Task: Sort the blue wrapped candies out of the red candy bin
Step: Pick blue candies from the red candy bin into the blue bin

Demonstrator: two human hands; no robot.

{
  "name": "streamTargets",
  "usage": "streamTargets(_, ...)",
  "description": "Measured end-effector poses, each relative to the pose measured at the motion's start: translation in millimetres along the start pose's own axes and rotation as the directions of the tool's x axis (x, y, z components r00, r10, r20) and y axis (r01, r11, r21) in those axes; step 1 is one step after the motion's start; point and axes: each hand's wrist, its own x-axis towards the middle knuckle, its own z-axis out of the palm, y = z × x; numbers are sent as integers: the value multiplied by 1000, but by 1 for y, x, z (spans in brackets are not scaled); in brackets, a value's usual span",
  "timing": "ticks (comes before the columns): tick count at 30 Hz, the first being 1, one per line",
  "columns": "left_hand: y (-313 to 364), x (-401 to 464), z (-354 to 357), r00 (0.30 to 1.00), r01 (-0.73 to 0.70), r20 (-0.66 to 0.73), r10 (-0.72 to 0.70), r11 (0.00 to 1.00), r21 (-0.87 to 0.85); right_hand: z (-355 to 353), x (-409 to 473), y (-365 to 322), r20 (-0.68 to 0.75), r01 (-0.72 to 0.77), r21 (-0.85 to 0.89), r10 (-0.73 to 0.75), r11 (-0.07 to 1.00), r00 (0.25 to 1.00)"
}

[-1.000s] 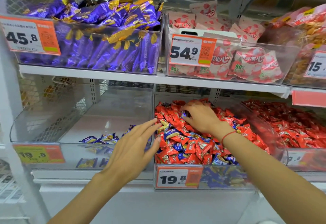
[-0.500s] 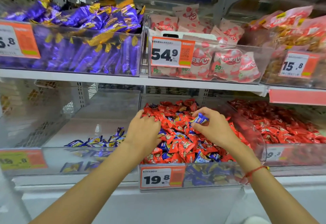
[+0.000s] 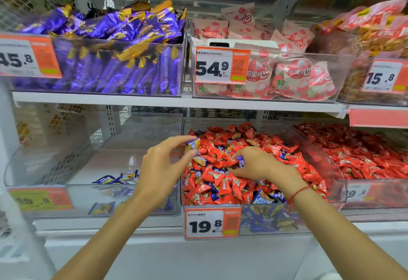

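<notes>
From the head camera, we lift our left hand above the clear plastic bin of red wrapped candies, thumb and forefinger pinching one blue wrapped candy, likely bound for the near-empty clear bin at left, where a few blue ones lie. Our right hand curls over the pile, fingers closing on another blue piece.
</notes>
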Motion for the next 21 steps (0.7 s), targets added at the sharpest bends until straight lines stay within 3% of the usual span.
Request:
streamTargets(3, 3, 4, -10, 987, 97, -92, -129, 951, -294, 0, 6, -8, 17, -50, -74, 51, 996, 999)
streamTargets(6, 3, 6, -18, 970, 131, -141, -198, 913, -386, -5, 1, -4, 28, -34, 45, 33, 998, 999)
streamTargets(13, -10, 5, -32, 961, 216, -93, -259, 920, -327, -14, -17, 18, -139, 80, 302, -39, 950, 990)
streamTargets(17, -19, 5, -41, 952, 267, -58, -300, 910, -318, -22, -22, 23, -348, 86, 391, 60, 917, 936)
streamTargets(19, -26, 5, -48, 948, 296, -32, -318, 911, -288, -25, -23, 11, -460, 161, 458, 79, 874, 884)
streamTargets(21, -33, 6, -56, 943, 317, -22, -331, 919, -234, -25, -22, -13, -471, 280, 549, 15, 788, 882)
